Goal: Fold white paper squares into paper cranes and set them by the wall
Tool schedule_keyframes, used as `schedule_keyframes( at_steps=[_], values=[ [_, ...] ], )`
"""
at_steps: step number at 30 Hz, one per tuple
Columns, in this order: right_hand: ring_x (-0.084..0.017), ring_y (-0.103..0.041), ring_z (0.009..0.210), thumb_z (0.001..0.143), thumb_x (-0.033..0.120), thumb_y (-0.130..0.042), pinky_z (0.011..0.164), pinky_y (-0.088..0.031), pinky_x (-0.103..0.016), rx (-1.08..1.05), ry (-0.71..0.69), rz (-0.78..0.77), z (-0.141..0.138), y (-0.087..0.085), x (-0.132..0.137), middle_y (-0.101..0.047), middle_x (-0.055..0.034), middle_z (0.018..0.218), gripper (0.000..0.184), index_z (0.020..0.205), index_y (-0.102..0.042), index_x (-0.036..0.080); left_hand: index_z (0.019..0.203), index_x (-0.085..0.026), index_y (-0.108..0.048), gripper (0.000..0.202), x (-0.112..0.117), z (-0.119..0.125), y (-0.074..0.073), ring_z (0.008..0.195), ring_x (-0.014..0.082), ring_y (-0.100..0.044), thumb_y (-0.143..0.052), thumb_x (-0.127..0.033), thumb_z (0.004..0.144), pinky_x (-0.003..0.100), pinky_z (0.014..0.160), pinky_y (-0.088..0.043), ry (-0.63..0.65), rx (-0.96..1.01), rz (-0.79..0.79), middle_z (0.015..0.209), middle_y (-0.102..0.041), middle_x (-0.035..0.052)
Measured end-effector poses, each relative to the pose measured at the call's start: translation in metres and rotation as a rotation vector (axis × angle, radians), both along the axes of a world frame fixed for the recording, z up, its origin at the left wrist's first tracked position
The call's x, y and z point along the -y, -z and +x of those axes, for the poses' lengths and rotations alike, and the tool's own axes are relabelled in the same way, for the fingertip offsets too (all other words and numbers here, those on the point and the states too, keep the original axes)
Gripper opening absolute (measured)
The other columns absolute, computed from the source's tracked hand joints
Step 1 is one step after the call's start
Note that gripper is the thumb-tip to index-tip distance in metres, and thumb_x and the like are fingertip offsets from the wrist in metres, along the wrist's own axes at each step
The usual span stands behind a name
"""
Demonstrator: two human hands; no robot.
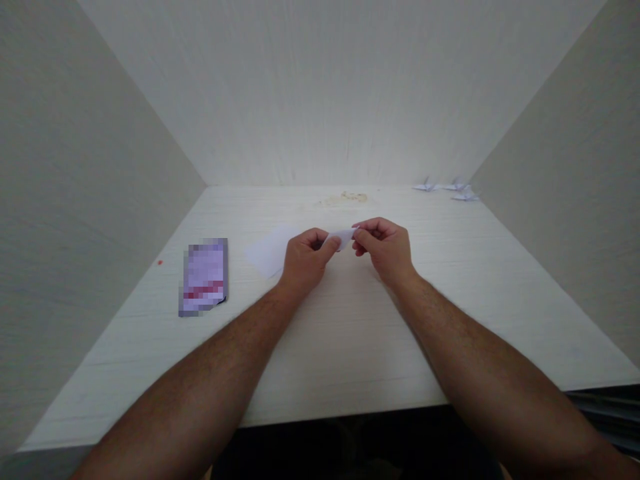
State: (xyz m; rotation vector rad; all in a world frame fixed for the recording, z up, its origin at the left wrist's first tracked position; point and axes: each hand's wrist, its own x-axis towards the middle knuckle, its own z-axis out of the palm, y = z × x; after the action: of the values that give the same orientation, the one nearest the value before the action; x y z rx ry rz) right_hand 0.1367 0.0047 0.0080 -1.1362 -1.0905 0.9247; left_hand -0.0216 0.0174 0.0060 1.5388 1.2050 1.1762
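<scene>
"Paper (345, 238) first: where have we got it?"

"Between our hands, over the worktop (330, 353). Our left hand (306, 259) pinches it between thumb and fingers; our right hand (390, 245) pinches its right tip."

"And working it neatly?"

"We'd best hold the left pinch steady, line up the edges before pressing, and handle that thin tip lightly so we don't wrinkle it."
</scene>
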Motion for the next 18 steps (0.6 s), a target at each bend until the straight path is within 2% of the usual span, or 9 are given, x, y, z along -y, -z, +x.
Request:
schedule_keyframes(
  at_steps=[9,18],
  values=[
    [-0.011,-0.060,0.049,0.070,0.026,-0.073,0.049,-0.052,-0.025,-0.008,0.023,0.031,-0.0004,0.0007,-0.0005,-0.065,0.0035,0.056,0.011,0.077,-0.066,0.020,0.067,-0.017,-0.064,0.023,0.0026,0.0011,-0.0013,0.056,0.0096,-0.045,-0.070,-0.036,0.078,0.023,0.054,-0.034,-0.022,-0.032,0.039,0.059,-0.055,-0.0031],
    [-0.010,-0.059,0.046,0.070,0.024,-0.074,0.048,-0.050,-0.024,-0.035,0.044,0.085,-0.0019,0.0011,0.0001,-0.065,0.0042,0.054,0.009,0.074,-0.067,0.020,0.064,-0.017,-0.060,0.026,0.0028,0.0023,-0.0015,0.053,0.0082,-0.040,-0.070,-0.037,0.076,0.023,0.051,-0.032,-0.016,-0.010,0.024,0.055,-0.050,-0.0051]
  ],
)
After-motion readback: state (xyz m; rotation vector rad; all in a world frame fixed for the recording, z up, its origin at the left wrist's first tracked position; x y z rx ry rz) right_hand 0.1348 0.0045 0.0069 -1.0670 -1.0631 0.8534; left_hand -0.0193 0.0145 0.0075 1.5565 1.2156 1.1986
